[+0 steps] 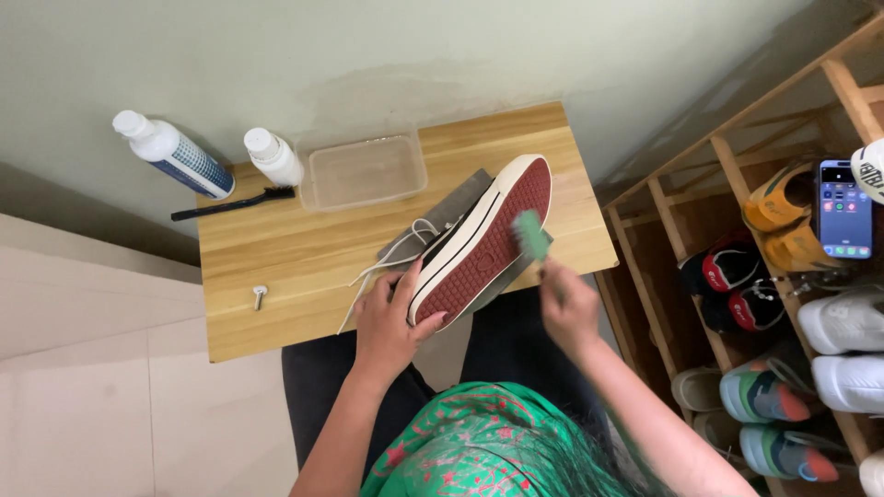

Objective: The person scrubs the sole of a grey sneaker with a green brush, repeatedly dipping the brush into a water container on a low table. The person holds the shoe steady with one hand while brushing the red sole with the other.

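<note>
My left hand (391, 317) grips the heel end of a black canvas sneaker (483, 241), tilted on its side so the dark red sole faces up. White laces (382, 265) trail from it over the wooden table (276, 267). My right hand (566, 304) holds a green brush (529, 235), blurred, against the sole near its right edge. A grey cloth (456, 198) lies under the shoe.
Two white bottles (175, 152) (273, 156), a black-handled brush (235, 202) and a clear plastic tub (366, 170) stand at the table's back. A small screw-like metal piece (260, 294) lies at front left. A wooden shoe rack (727, 276) with several shoes and a phone (843, 210) is on the right.
</note>
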